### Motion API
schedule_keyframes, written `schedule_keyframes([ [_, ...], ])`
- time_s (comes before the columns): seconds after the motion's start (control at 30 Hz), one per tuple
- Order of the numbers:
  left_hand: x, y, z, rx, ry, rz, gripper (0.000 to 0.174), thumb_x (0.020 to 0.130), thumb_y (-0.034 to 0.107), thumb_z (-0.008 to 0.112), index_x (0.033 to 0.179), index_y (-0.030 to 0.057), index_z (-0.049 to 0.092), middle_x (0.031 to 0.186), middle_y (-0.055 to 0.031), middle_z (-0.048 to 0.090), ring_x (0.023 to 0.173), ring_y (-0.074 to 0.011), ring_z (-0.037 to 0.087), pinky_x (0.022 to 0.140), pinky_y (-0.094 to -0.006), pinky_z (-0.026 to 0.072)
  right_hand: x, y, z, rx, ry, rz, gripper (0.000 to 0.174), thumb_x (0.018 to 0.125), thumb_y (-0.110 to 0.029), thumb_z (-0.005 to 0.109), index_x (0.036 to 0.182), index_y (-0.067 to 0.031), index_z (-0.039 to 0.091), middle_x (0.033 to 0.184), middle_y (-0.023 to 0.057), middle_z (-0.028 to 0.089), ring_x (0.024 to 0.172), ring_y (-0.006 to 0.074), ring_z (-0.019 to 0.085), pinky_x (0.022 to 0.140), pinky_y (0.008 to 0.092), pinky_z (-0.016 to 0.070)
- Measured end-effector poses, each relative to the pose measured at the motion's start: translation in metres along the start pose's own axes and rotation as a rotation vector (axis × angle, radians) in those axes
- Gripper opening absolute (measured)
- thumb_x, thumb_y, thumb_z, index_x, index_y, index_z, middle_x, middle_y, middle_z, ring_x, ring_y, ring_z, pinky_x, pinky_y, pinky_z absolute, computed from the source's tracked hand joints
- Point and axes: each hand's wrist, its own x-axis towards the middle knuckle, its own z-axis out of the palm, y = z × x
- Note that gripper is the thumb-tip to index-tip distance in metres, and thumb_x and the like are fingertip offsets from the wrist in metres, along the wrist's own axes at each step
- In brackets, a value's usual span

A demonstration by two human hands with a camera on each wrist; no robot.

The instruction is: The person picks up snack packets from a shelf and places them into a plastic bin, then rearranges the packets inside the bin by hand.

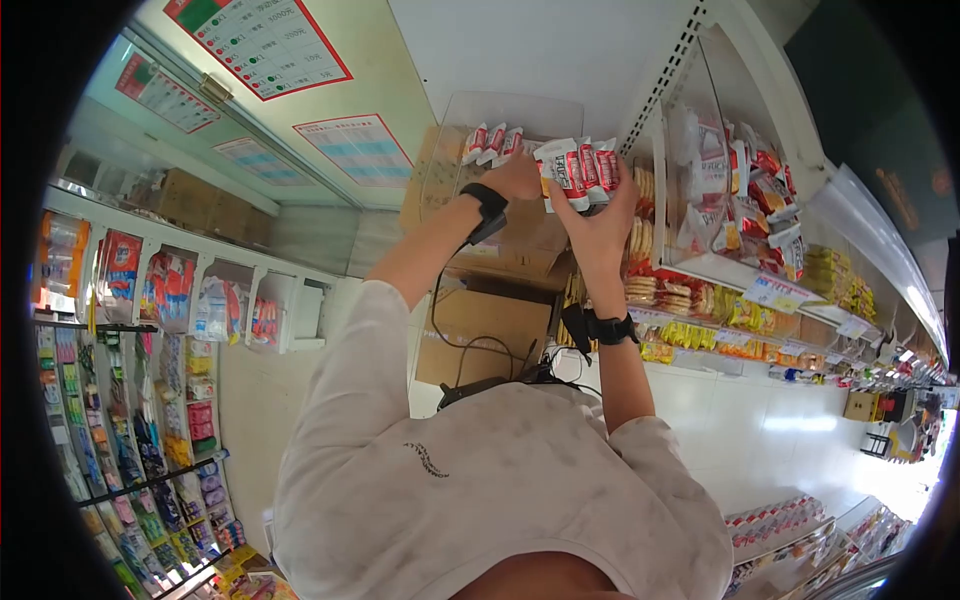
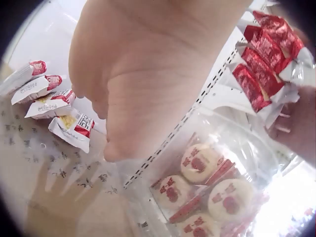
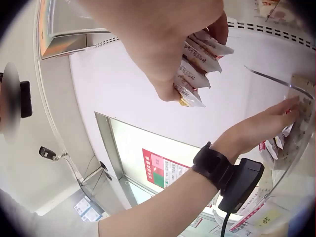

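Several white-and-red snack packets (image 1: 575, 170) are gripped side by side in my right hand (image 1: 603, 225), thumb on the near side. My left hand (image 1: 512, 180) reaches into a clear plastic bin (image 3: 277, 80), where a short row of matching packets (image 2: 43, 95) stands tilted. In the left wrist view its thumb and curled fingers pinch the end of the nearest packet (image 2: 74, 132); the back of the hand hides part of this hold. Both wrists wear black straps, the left with a black device (image 3: 242, 185) and cable.
Cardboard boxes (image 1: 520, 250) stand under the bin. To the right, shelves carry bagged round cakes (image 2: 197, 163), a clear bin of red-and-white packs (image 1: 745, 195) and yellow packs (image 1: 840, 280). Hanging goods (image 1: 170, 285) line the left side. A printed notice (image 1: 262, 45) is on the wall.
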Motion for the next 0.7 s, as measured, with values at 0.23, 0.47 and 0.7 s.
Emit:
schedule_keyframes([
  [0.23,-0.019,0.02,-0.038,0.055,-0.03,-0.288,0.056,0.086,0.025,0.059,0.138,0.0043,0.058,0.147,-0.0128,0.054,0.146,-0.0444,0.031,0.114,-0.0743,0.0147,0.023,-0.006,0.017,-0.206,0.0,-0.078,0.09,0.071,-0.036,0.089,0.14,0.0008,0.044,0.121,0.0217,0.052,0.112,0.038,0.055,0.096,0.0472,0.0463],
  [0.47,-0.057,-0.005,-0.046,0.071,0.106,-0.391,0.053,0.087,0.022,0.058,0.139,0.0115,0.058,0.152,-0.0062,0.047,0.143,-0.0445,0.037,0.11,-0.0721,0.0276,0.049,0.008,0.086,-0.576,-0.176,-0.144,0.09,0.068,-0.042,0.087,0.138,-0.002,0.047,0.117,0.0218,0.053,0.112,0.0391,0.054,0.094,0.0481,0.0475],
  [0.7,-0.055,-0.014,-0.038,-0.049,0.086,-0.357,0.037,0.089,0.023,0.058,0.124,0.0147,0.069,0.147,-0.001,0.05,0.138,-0.0394,0.045,0.101,-0.0652,0.0435,0.061,0.047,0.127,-0.877,-0.385,-0.143,0.093,0.068,-0.039,0.087,0.139,0.0045,0.044,0.12,0.0246,0.053,0.114,0.0403,0.053,0.095,0.0488,0.0474],
])
